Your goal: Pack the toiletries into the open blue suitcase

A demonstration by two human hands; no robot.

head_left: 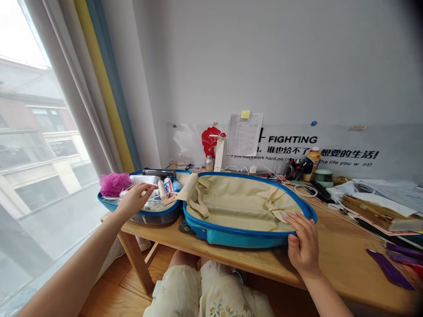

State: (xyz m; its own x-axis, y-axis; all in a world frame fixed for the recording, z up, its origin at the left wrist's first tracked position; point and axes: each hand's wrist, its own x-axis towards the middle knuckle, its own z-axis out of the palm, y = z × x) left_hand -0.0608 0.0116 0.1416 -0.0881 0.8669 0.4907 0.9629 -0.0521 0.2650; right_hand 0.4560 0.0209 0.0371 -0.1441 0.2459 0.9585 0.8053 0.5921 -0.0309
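A blue suitcase [244,239] lies opened out on the wooden desk, its beige-lined right half holding only loose straps [200,203]. My right hand [304,246] is at the near right corner of that half, fingers over the blue rim and thumb against the outside. Over the packed left half hovers my left hand [134,200], fingers loosely extended and apparently holding nothing; whether it touches the items is unclear. Around it are a pink bath puff [115,184], a toothpaste-like tube [168,185], a blue-capped item [176,186] and a black cylinder [158,172].
Along the wall stand a white desk lamp [219,154], a small bottle [209,164], a yellow-labelled bottle [312,164] and a green jar [324,178]. Papers and a brown pouch [373,209] lie at the right, with purple packets [390,268] nearer. A window and curtains [99,79] are at left.
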